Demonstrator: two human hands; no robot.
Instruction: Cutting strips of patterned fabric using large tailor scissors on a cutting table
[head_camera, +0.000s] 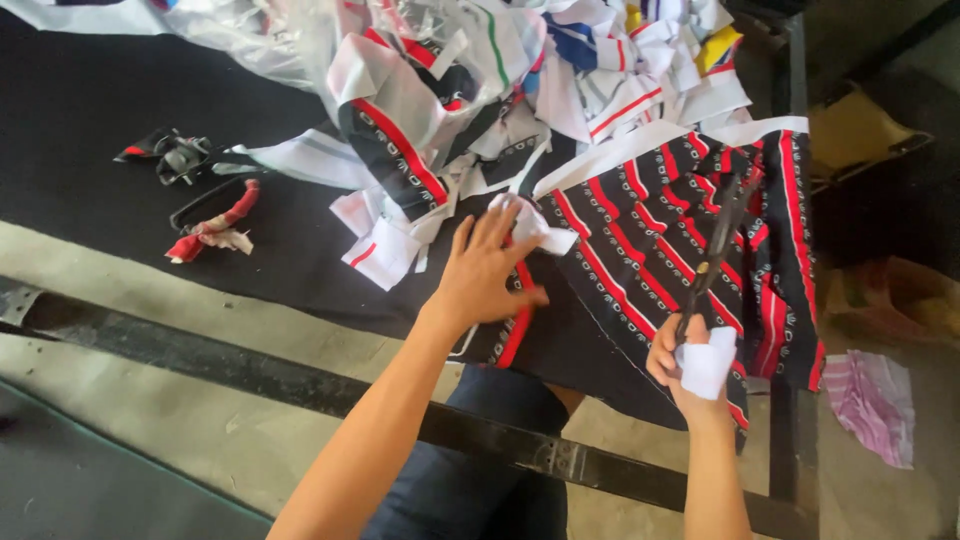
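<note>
My left hand lies flat, fingers spread, on a black fabric piece with a red stripe, its fingertips touching a white scrap. In my right hand, which has white cloth wrapped around the fingers, I grip the handles of long black scissors. Their blades point up and away over a stack of black, red and white patterned fabric strips fanned out on the black table cover.
A heap of mixed white, red, black and blue fabric offcuts fills the table's far side. Small scraps and a second pair of scissors lie at left. A black metal frame bar runs below. A striped pink cloth lies on the floor at right.
</note>
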